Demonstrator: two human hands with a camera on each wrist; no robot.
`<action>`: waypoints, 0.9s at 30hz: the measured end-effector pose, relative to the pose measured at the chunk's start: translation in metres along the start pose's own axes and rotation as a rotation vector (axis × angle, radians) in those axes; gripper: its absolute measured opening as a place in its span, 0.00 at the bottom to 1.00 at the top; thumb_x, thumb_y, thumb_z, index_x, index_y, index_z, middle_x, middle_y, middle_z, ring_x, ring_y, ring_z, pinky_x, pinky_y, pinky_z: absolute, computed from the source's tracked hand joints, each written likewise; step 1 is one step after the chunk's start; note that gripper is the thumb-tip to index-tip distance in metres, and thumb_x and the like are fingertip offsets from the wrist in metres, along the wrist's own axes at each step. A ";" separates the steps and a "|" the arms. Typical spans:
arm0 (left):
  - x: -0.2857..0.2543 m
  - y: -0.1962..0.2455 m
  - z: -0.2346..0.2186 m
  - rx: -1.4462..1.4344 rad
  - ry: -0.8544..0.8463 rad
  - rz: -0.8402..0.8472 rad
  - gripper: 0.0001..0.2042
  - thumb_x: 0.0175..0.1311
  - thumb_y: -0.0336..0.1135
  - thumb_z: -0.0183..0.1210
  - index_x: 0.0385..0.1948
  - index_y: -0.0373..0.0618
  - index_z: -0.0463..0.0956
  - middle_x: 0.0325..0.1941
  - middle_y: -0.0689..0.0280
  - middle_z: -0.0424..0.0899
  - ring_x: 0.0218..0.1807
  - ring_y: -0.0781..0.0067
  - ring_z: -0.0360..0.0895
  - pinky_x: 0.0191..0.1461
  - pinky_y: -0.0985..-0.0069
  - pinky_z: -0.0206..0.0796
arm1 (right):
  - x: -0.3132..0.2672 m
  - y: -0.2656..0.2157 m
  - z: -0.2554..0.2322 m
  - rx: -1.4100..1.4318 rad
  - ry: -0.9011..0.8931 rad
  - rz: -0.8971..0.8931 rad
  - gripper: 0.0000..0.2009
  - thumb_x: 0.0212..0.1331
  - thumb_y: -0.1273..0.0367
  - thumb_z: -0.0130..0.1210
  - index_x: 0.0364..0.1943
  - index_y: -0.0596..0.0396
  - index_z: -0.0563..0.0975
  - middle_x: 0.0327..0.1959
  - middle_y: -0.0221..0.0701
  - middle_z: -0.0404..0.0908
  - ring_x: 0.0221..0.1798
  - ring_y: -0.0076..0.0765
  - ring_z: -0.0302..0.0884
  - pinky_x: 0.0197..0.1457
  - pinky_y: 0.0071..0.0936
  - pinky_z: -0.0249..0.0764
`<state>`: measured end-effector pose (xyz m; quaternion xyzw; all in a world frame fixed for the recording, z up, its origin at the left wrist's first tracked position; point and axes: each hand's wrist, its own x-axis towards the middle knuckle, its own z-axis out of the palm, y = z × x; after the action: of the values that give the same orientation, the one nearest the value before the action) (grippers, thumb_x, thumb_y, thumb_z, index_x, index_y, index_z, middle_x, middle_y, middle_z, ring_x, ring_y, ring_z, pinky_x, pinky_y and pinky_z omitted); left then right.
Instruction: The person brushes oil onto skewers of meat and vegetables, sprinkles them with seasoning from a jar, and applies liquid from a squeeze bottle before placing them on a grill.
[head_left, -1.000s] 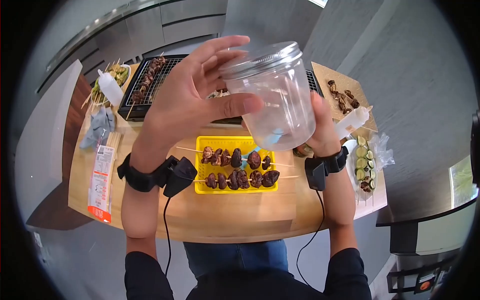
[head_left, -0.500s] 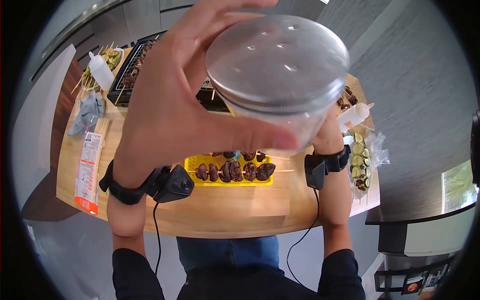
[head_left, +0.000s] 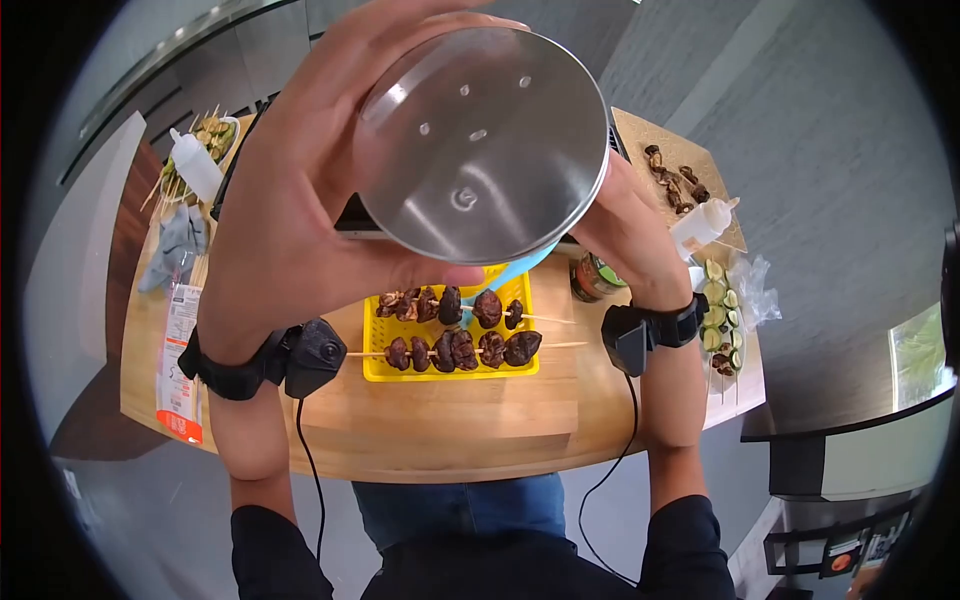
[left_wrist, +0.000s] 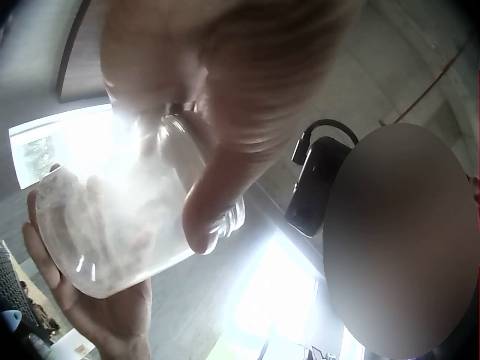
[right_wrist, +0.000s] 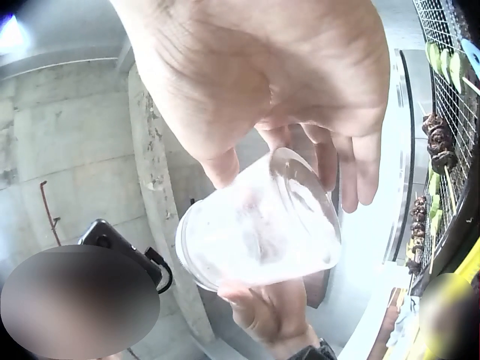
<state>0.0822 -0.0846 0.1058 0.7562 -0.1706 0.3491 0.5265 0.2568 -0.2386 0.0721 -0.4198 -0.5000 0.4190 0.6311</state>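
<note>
Both hands hold a clear jar (left_wrist: 112,240) with a silver metal lid (head_left: 480,190), raised above the table. The lid faces the head camera and shows several small marks or holes. My left hand (head_left: 285,210) wraps the lid end, thumb along the near side and fingers over the far side. At the other end, my right hand (head_left: 635,235) grips the jar's body, its thumb and fingers spread around it in the right wrist view. Whitish haze or residue clouds the jar's wall. Below lies a yellow basket (head_left: 450,375) with two mushroom-like skewers (head_left: 460,350) across it.
A light-blue-handled tool (head_left: 525,264) lies in the basket. A small jar (head_left: 597,278) stands beside it. Zucchini skewers (head_left: 713,295) and a squeeze bottle (head_left: 703,228) are at right. On the left are another squeeze bottle (head_left: 196,165), a grey cloth (head_left: 183,240) and packaged skewers (head_left: 180,350).
The jar has come up closer to the head and tipped, so its lid now faces the camera. It has shifted left since half a second ago. Both hands keep their hold.
</note>
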 end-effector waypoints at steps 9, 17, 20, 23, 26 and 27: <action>-0.002 0.002 -0.002 -0.092 0.071 -0.063 0.54 0.34 0.33 0.76 0.68 0.40 0.49 0.69 0.52 0.60 0.67 0.62 0.63 0.70 0.69 0.57 | -0.003 -0.011 0.005 0.014 -0.038 -0.056 0.44 0.41 0.70 0.71 0.66 0.58 0.60 0.62 0.38 0.68 0.65 0.34 0.65 0.66 0.30 0.63; -0.004 -0.002 -0.020 0.144 0.015 -0.329 0.48 0.36 0.25 0.75 0.66 0.43 0.56 0.63 0.62 0.67 0.65 0.69 0.64 0.66 0.71 0.59 | 0.006 -0.009 0.007 -1.027 0.203 -0.538 0.42 0.32 0.75 0.71 0.61 0.47 0.66 0.59 0.36 0.67 0.61 0.46 0.67 0.62 0.35 0.69; -0.005 0.001 -0.017 0.171 0.035 -0.350 0.46 0.36 0.26 0.75 0.64 0.43 0.59 0.63 0.63 0.67 0.65 0.70 0.64 0.66 0.70 0.60 | 0.006 -0.009 0.007 -1.055 0.200 -0.531 0.42 0.32 0.76 0.71 0.61 0.47 0.66 0.59 0.36 0.67 0.60 0.45 0.67 0.62 0.34 0.69; -0.004 0.001 -0.019 0.230 0.013 -0.302 0.45 0.36 0.25 0.74 0.63 0.42 0.61 0.63 0.63 0.67 0.65 0.68 0.64 0.67 0.69 0.59 | 0.008 -0.007 0.007 -1.045 0.210 -0.596 0.41 0.30 0.77 0.70 0.59 0.50 0.68 0.58 0.36 0.67 0.59 0.45 0.68 0.61 0.34 0.70; -0.004 0.005 -0.020 0.291 -0.027 -0.149 0.44 0.35 0.25 0.74 0.63 0.42 0.61 0.64 0.63 0.67 0.66 0.67 0.64 0.68 0.67 0.59 | 0.008 -0.011 0.007 -1.051 0.208 -0.753 0.40 0.28 0.78 0.70 0.57 0.53 0.70 0.58 0.38 0.68 0.59 0.46 0.68 0.60 0.35 0.71; -0.005 0.006 -0.020 0.304 -0.037 -0.093 0.44 0.35 0.24 0.73 0.63 0.42 0.61 0.64 0.62 0.67 0.66 0.67 0.63 0.69 0.67 0.58 | 0.008 -0.012 0.008 -1.050 0.208 -0.756 0.40 0.28 0.78 0.70 0.57 0.53 0.70 0.58 0.38 0.68 0.59 0.46 0.68 0.60 0.35 0.71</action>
<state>0.0681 -0.0692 0.1107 0.8405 -0.0905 0.3322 0.4184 0.2511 -0.2334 0.0867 -0.5056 -0.6875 -0.1743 0.4912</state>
